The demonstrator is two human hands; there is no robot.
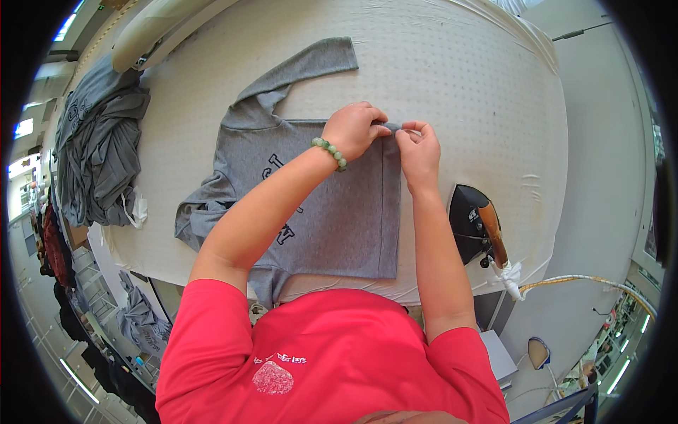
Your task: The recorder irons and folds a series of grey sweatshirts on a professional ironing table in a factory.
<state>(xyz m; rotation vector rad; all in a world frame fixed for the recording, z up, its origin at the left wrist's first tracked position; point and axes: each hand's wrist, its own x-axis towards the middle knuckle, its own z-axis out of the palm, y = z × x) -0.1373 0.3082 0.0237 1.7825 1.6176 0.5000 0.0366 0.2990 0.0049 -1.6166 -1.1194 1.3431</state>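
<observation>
A grey hooded-looking sweatshirt (346, 219) with dark lettering lies flat on a pale padded ironing table, its hem toward the right and one sleeve stretched out at the far side. At the far corner of that hem, my left hand (357, 131) pinches the fabric edge between thumb and fingers. Just to its right, my right hand (419, 152) pinches the same hem corner. A green bead bracelet circles my left wrist. The fabric between the fingertips is mostly hidden.
A black iron (472, 225) with a wooden handle rests on the ironing table (487, 92) right of my right forearm, its wrapped hose trailing right. Grey garments (102, 148) are heaped at the left edge. A pale rounded arm (152, 32) juts over the far left.
</observation>
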